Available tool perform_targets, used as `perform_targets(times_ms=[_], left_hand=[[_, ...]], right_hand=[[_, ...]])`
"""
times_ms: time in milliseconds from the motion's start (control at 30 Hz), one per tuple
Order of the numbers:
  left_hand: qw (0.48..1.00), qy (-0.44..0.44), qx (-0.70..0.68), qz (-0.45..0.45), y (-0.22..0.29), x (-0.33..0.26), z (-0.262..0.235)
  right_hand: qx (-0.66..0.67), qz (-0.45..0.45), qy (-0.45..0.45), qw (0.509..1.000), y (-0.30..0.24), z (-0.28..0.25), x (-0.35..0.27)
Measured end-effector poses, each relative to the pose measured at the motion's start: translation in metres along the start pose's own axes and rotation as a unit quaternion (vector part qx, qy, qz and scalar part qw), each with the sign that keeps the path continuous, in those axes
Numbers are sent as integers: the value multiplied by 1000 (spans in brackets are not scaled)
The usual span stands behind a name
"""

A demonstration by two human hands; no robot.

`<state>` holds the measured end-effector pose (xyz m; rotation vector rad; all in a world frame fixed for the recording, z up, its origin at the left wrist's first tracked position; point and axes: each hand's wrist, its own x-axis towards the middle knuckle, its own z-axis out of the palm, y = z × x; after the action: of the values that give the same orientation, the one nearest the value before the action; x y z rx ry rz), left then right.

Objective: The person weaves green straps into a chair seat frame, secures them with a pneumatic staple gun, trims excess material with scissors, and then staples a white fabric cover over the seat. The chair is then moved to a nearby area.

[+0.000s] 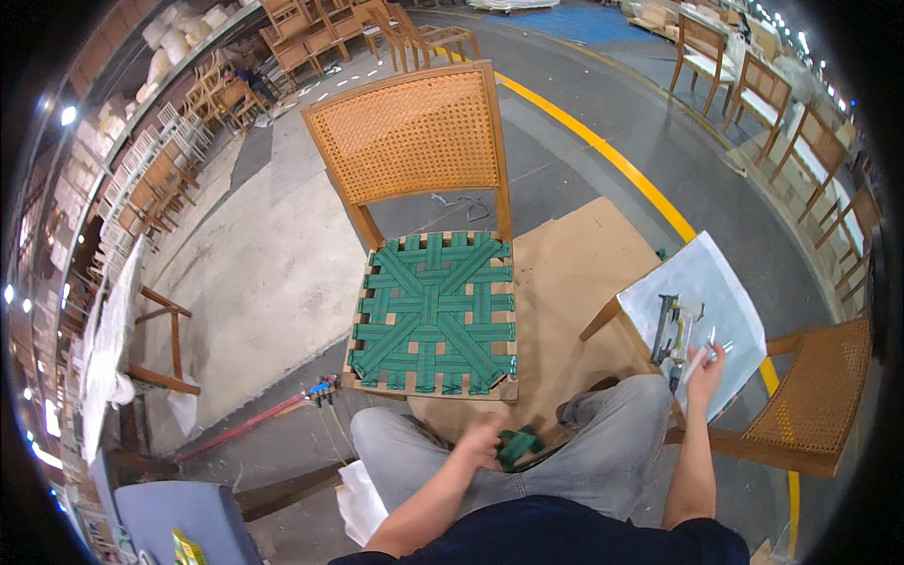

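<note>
A wooden chair [414, 132] with a cane back stands in front of me, its seat woven from green webbing straps [433, 315]. My left hand [482, 439] is between my knees, closed on a bunch of green webbing [518, 443]. My right hand [704, 363] reaches out to the right over a white sheet [725, 292] laid on another chair's seat, its fingers on small metal pieces next to a grey staple gun [670, 325]. Whether it grips one of them is too small to tell.
Brown cardboard [565, 273] lies on the floor under the chair. A red air hose [254, 422] runs in from the left. A cane-backed chair [810, 400] sits at my right. Many wooden chairs stand along the back and right. A yellow floor line [603, 146] crosses diagonally.
</note>
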<state>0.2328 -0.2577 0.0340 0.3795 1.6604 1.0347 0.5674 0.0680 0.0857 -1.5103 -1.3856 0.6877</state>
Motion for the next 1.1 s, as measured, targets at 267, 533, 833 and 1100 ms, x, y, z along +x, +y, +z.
perform_targets(times_ms=[267,533,833,1100], left_hand=[[788,245,-565,-33,26,35,-136],[771,241,-587,-44,30,55,-79],[729,148,-661,-100,13,54,15],[848,-29,-505,-158,-1,11,7]], right_hand=[[-414,138,25,899,68,-53,14],[-440,98,-63,890,68,-56,4],[-472,39,-77,877,63,-46,1],[-448,2,-114,887,60,-61,-2]])
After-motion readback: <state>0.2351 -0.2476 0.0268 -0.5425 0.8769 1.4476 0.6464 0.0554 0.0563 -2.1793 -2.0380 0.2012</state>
